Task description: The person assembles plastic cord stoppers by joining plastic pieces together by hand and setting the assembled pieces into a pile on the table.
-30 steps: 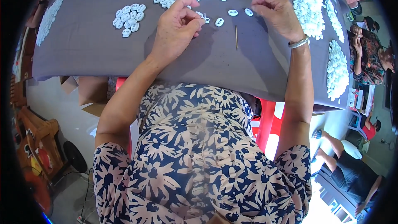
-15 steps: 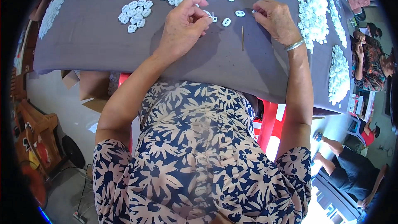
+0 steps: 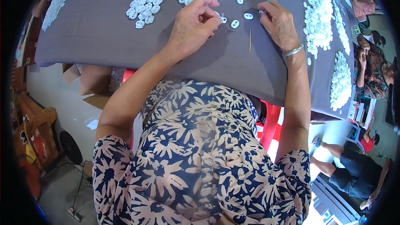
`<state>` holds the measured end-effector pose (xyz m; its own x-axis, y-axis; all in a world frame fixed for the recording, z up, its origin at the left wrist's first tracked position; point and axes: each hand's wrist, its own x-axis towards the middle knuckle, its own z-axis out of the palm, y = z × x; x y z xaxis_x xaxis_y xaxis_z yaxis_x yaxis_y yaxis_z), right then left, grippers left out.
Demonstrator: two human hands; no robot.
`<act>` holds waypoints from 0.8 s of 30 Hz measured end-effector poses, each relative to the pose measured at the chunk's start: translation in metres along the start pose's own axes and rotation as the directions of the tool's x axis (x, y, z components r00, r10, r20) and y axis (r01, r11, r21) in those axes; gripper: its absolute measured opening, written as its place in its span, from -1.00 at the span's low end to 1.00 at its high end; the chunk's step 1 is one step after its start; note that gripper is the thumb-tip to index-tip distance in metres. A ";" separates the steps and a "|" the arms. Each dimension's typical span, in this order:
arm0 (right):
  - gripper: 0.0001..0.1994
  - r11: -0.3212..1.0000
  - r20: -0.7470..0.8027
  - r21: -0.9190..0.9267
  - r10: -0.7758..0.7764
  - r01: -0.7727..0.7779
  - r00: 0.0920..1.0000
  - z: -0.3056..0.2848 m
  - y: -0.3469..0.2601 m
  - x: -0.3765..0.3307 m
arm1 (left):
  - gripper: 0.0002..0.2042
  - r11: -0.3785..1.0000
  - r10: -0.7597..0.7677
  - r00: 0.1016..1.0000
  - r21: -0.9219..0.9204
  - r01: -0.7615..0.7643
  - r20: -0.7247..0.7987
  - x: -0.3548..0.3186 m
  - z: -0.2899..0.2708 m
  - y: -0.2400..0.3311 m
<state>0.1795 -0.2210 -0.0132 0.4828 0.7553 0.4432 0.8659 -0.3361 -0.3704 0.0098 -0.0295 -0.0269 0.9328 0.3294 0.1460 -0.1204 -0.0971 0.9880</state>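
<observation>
White oval buttons (image 3: 143, 10) on a grey cloth-covered desk (image 3: 100, 37); silver bangle (image 3: 293, 51); navy dress (image 3: 200, 158) with cream floral print; red stool (image 3: 271, 123).

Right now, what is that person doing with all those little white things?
A person sits at a grey cloth-covered table strewn with piles of small white oval plastic pieces. The left hand pinches one piece at its fingertips, while the right hand rests by two loose pieces. A thin wooden stick lies between the hands.
</observation>
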 end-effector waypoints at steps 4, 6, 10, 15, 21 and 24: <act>-0.84 0.980 -0.006 0.122 0.156 -0.154 0.988 -0.005 0.000 -0.003 | -0.72 1.000 -0.001 1.000 -0.008 0.001 0.002 0.000 0.001 0.001; -0.83 0.960 0.031 0.158 0.229 -0.231 0.973 -0.008 0.002 -0.003 | -0.73 1.000 -0.002 1.000 -0.012 0.002 0.005 0.000 0.000 0.001; -0.84 0.945 0.075 0.231 0.220 -0.232 0.973 -0.005 0.005 -0.004 | -0.72 1.000 0.005 1.000 0.013 -0.005 0.021 -0.001 -0.002 0.002; -0.89 0.719 0.201 0.622 0.235 -0.309 0.951 0.001 -0.022 0.003 | -0.70 0.999 0.046 0.997 0.006 -0.046 0.054 0.000 -0.001 -0.003; -0.86 0.473 0.314 0.790 0.235 -0.391 0.920 0.016 -0.048 0.005 | -0.64 0.997 0.076 0.986 0.012 -0.079 0.151 -0.001 0.001 0.000; -0.85 0.510 0.314 0.769 0.224 -0.385 0.923 0.018 -0.050 0.005 | -0.61 0.995 0.072 0.984 0.053 -0.082 0.166 -0.001 0.000 0.000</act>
<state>0.1360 -0.1907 -0.0069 0.5987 0.7979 0.0699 0.1546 -0.0295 -0.9875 0.0089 -0.0295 -0.0272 0.9650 0.1614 0.2067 -0.1785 -0.1735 0.9685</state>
